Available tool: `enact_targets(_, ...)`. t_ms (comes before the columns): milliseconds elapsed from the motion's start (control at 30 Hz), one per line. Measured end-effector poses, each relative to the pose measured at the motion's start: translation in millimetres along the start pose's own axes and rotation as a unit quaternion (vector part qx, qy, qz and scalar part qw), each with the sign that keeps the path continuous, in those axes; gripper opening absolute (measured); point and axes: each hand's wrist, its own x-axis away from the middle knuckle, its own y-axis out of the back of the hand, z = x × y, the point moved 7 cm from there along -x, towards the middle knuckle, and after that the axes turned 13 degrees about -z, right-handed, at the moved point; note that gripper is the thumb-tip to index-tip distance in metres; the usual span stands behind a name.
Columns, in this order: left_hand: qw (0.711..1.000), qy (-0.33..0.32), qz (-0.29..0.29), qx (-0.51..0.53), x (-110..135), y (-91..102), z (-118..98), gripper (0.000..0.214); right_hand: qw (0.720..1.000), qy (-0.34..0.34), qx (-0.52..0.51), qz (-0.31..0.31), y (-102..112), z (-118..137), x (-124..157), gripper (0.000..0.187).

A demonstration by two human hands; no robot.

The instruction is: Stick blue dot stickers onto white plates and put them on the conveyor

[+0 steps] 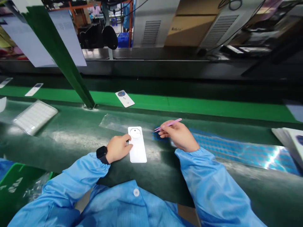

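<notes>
The bench is covered in a dark green glossy mat that throws back the overhead light. Behind it a bright green conveyor belt runs across the room from side to side. A slanted green post rises from the bench edge, with paper sheets hanging on either side of it. Beyond the belt stand grey machine housings and a brown cardboard box. The print on the box and the text on the papers are too blurred to read. The white back cover lies flat on the bench just in front of the person, its round camera ring at the far end. The left hand, a black smartwatch on its wrist, rests loosely on the cover's left edge with the fingertips on the plastic, not gripping it. The right hand hovers just to the right of the cover, thumb and fingers pinched around pink tweezers whose tips point left toward the ring. Under that hand a shiny sheet of blue stickers stretches off to the right. A piece of clear film lies behind the cover. A second cover with a dark ring sits on the belt, and a white gridded tray lies at the far left of the bench.
</notes>
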Motion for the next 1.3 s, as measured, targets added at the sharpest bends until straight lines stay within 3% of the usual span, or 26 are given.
enact_targets(200, 0.98, -0.185, -0.006, -0.079, -6.0, -16.4, -11.2, 0.026, 0.999, -0.029, 0.025, 0.027, 0.6, -13.0, -17.5, 0.037)
enact_targets(300, 0.972, -0.217, 0.037, -0.079, -4.1, -28.0, -7.6, 0.027, 0.998, -0.041, 0.031, 0.033, 2.8, -19.0, -20.5, 0.039)
enact_targets(667, 0.964, -0.246, 0.087, -0.057, 1.1, -33.0, -8.8, 0.019, 0.997, -0.061, 0.047, 0.027, 2.9, -21.8, -20.9, 0.044)
enact_targets(900, 0.969, -0.238, 0.03, -0.053, -4.2, -28.6, -8.5, 0.026, 0.997, -0.066, 0.023, 0.023, 6.0, -21.6, -23.9, 0.037)
enact_targets(1033, 0.968, -0.238, 0.047, -0.07, -7.0, -33.1, -9.5, 0.029, 0.998, -0.055, -0.009, 0.034, 7.4, -13.9, -15.5, 0.037)
enact_targets(1300, 0.962, -0.249, 0.059, -0.095, -6.1, -34.6, -10.9, 0.038, 0.999, -0.023, -0.005, 0.022, -25.9, -11.3, 18.2, 0.04)
